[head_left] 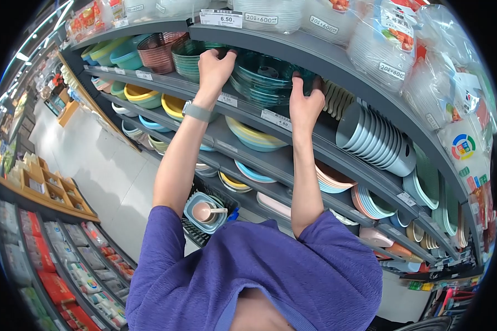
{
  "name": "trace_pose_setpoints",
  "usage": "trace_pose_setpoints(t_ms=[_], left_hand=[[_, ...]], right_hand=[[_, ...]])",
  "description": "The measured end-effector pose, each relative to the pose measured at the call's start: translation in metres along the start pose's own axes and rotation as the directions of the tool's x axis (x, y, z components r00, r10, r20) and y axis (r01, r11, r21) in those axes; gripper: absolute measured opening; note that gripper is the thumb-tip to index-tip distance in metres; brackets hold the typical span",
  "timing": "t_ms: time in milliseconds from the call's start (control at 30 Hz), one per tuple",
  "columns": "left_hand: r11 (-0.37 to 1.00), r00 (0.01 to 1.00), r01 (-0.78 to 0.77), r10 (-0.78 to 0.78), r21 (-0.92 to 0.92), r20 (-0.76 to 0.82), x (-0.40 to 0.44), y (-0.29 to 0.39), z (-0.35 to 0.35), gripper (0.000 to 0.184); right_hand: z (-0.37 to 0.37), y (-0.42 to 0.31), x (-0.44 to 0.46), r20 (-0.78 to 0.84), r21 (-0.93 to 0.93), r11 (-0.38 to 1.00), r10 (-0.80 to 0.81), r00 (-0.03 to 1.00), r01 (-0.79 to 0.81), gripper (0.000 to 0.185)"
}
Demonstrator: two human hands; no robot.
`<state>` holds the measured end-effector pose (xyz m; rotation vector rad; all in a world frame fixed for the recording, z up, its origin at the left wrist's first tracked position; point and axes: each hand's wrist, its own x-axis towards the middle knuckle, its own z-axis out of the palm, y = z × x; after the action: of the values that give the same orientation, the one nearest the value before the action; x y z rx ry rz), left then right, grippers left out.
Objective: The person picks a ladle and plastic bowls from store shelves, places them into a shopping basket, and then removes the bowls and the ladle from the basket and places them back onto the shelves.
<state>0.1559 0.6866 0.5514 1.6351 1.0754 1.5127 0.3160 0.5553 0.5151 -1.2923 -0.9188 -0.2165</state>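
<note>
A stack of see-through teal plastic bowls sits on the upper shelf between my two hands. My left hand is at the stack's left rim, fingers curled and partly hidden behind it. On the opposite side my right hand grips the rim, thumb toward me and the other fingers mostly out of sight. Left of my left hand stands a stack of green ribbed bowls, with pink see-through baskets beyond it. A grey-banded watch is on my left wrist.
Light grey-blue nested bins lie on their sides to the right. Bagged clear containers line the shelf above. Lower shelves hold coloured basins. Below stands a black shopping basket containing a blue basin and a pink dipper.
</note>
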Motion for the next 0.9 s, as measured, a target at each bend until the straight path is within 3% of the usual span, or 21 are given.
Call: trace_pose_setpoints(t_ms=[67, 167, 233, 267, 367, 467, 600, 700, 800, 900], left_hand=[[0.998, 1.0, -0.01, 0.011, -0.067, 0.009, 0.001, -0.006, 0.002, 0.037], [0.985, 1.0, -0.022, 0.025, -0.173, 0.017, -0.006, -0.006, 0.002, 0.033], [0.894, 0.99, 0.036, 0.029, -0.447, 0.136, -0.017, 0.008, -0.001, 0.026], [0.894, 0.99, 0.035, 0.031, -0.447, 0.139, -0.019, 0.008, -0.002, 0.026], [0.729, 0.965, 0.052, 0.138, -0.683, 0.221, -0.022, 0.005, -0.006, 0.026], [0.729, 0.966, 0.072, 0.118, -0.681, 0.229, -0.035, 0.016, -0.008, 0.03], [0.725, 0.969, 0.102, 0.082, -0.681, 0.232, -0.052, 0.034, -0.015, 0.035], [0.758, 0.968, 0.134, 0.039, -0.639, 0.25, -0.069, 0.042, -0.031, 0.054], [0.734, 0.982, 0.126, 0.003, -0.667, 0.188, -0.091, 0.041, -0.046, 0.059], [0.753, 0.98, 0.103, 0.036, -0.65, 0.197, -0.114, 0.042, -0.067, 0.063]], right_hand=[[0.004, -0.001, -0.003, -0.088, -0.026, 0.995, -0.096, 0.991, 0.094, 0.044], [0.005, -0.006, -0.006, -0.104, 0.036, 0.995, -0.088, 0.991, 0.092, 0.046], [0.007, -0.009, -0.007, -0.105, 0.099, 0.991, -0.082, 0.991, 0.092, 0.045], [0.007, -0.011, -0.009, -0.103, 0.161, 0.983, -0.075, 0.992, 0.091, 0.043], [0.007, -0.015, -0.018, -0.043, 0.252, 0.968, 0.014, 0.999, -0.003, 0.043], [0.01, -0.024, -0.025, -0.101, 0.288, 0.954, -0.056, 0.993, 0.083, 0.046], [0.006, -0.037, -0.031, -0.078, 0.363, 0.927, -0.067, 0.995, 0.091, 0.056], [-0.002, -0.044, -0.047, -0.027, 0.393, 0.92, 0.0, 1.0, 0.011, 0.059], [-0.013, -0.061, -0.066, -0.057, 0.361, 0.928, -0.083, 0.995, 0.098, 0.059], [-0.023, -0.071, -0.086, -0.02, 0.408, 0.909, -0.085, 0.996, 0.085, 0.071]])
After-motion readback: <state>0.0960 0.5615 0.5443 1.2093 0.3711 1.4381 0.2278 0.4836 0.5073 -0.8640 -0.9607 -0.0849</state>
